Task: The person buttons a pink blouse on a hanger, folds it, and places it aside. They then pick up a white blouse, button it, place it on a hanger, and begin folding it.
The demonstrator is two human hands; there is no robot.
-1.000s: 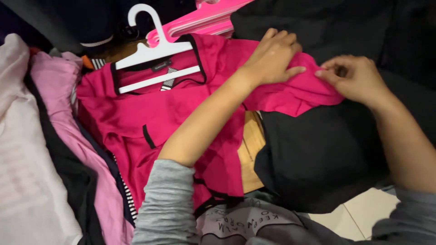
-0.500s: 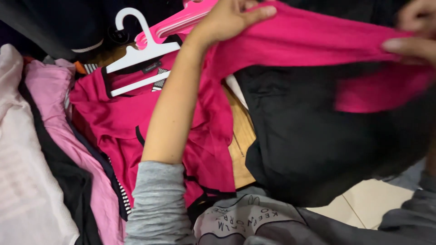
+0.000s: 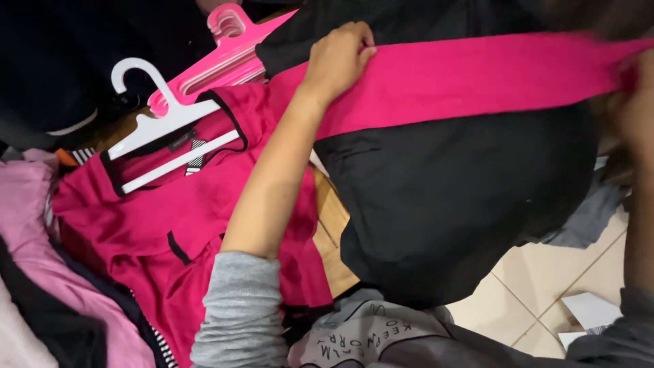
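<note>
A bright pink garment [image 3: 170,225] with dark trim lies spread out on a white hanger [image 3: 163,129]. Its long sleeve [image 3: 470,75] is stretched taut to the right. My left hand [image 3: 337,58] pinches the sleeve near the shoulder. My right hand [image 3: 637,116] is blurred at the right edge and grips the sleeve's far end. The sleeve hangs above a black garment [image 3: 449,197].
Several pink hangers [image 3: 228,58] lie behind the white one. Pale pink and dark clothes [image 3: 41,272] are piled at the left. A wooden surface [image 3: 330,225] shows under the garments. Tiled floor [image 3: 545,286] with a white scrap [image 3: 589,310] is at lower right.
The sleeve went from lying flat to lifted and pulled straight. My right hand drew its end out to the right edge; my left hand stays near the shoulder.
</note>
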